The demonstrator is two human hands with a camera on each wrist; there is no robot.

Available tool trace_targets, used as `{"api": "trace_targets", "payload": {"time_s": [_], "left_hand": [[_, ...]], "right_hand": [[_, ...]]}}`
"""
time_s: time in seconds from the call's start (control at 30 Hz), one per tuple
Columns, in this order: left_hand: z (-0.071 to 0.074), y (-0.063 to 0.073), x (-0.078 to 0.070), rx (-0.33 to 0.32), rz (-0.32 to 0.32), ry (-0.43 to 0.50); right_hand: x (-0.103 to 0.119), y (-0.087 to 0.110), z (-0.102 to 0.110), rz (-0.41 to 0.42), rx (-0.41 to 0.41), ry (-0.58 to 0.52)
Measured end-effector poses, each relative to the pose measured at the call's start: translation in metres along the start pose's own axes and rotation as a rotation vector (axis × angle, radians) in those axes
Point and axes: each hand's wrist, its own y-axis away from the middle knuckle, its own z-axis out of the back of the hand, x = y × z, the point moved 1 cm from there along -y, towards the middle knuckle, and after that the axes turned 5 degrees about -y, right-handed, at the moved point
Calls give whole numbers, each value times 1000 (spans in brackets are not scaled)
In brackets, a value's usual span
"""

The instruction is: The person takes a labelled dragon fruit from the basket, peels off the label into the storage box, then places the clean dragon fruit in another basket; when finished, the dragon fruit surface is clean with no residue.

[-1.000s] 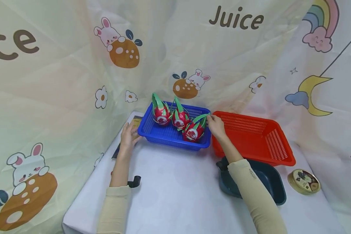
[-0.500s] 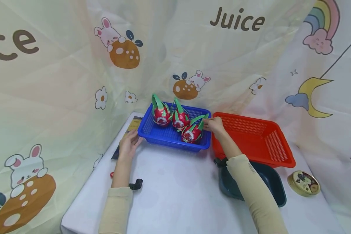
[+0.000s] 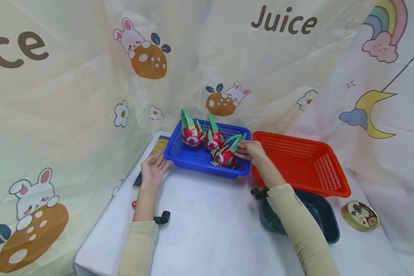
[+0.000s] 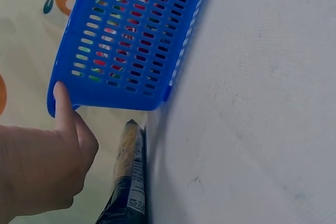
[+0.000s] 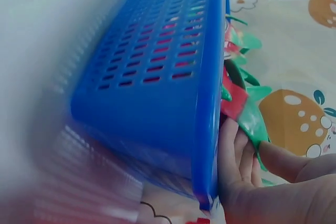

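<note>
Three red dragon fruits with long green leaves and round labels stand in a blue plastic basket [image 3: 189,155]. The rightmost dragon fruit [image 3: 225,158] leans left, and my right hand [image 3: 252,150] has its leafy top between thumb and fingers. In the right wrist view, the thumb lies along a green leaf [image 5: 254,124] while the fingertips dip behind the basket's rim. At the basket's left corner, my left hand [image 3: 153,168] touches the rim with its fairly straight fingers, palm partly showing. The left wrist view has one finger of that hand [image 4: 42,166] against the rim corner.
A red basket [image 3: 326,168] stands right of the blue one, with a dark teal basin [image 3: 326,220] in front of it, partly under my right forearm. A round gold tin [image 3: 360,216] lies far right. Behind my left hand are a dark-and-yellow packet [image 3: 160,145] and a small red item [image 3: 134,204].
My right hand has moved slightly left and over the basket's edge. The rightmost dragon fruit has shifted and turned left. My left hand has slid a little lower at the corner.
</note>
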Motion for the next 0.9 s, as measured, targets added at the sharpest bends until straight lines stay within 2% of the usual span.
{"api": "trace_targets", "payload": {"time_s": [0.13,0.4,0.57,0.73,0.9], "left_hand": [[-2,0,1,27,15,74],[-6,1,1,26,16,100],[-7,0,1,25,28,128],[-2,0,3,-4,28,153],[4,4,3,-4,26,149]], "right_hand": [[0,3,3,-31,-29,-123],[5,12,11,-29,-32,-287],[14,19,16,-3,-26,-351],[25,33,14,22,-1,-368],[31,48,14,38,-19,-400]]}}
